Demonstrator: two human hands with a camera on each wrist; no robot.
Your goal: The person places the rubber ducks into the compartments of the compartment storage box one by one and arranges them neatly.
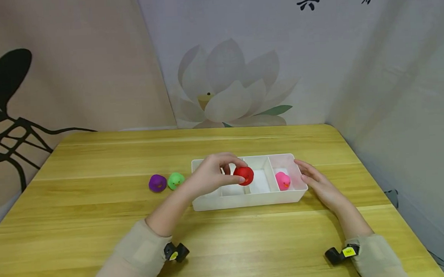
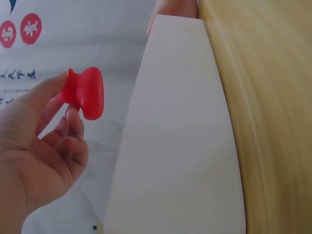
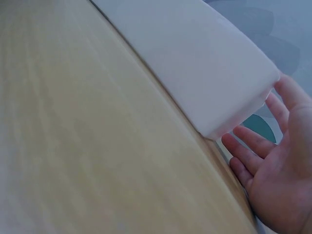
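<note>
My left hand (image 1: 212, 176) pinches a small red toy duck (image 1: 244, 176) between thumb and fingers, above the middle of a white divided box (image 1: 245, 201). In the left wrist view the red duck shows side-on at the fingertips, apart from the box wall. At the box's right end, my right hand (image 1: 321, 186) rests its fingertips and thumb against the outer wall, its fingers loosely extended. A pink toy duck (image 1: 283, 181) sits in the rightmost compartment. Part of the box's left side is hidden behind my left hand.
Left of the box, a green toy duck (image 1: 176, 180) and a purple toy (image 1: 157, 183) stand side by side on the wooden table (image 1: 97, 222). A printed curtain (image 1: 237, 19) hangs behind the table and along its right side.
</note>
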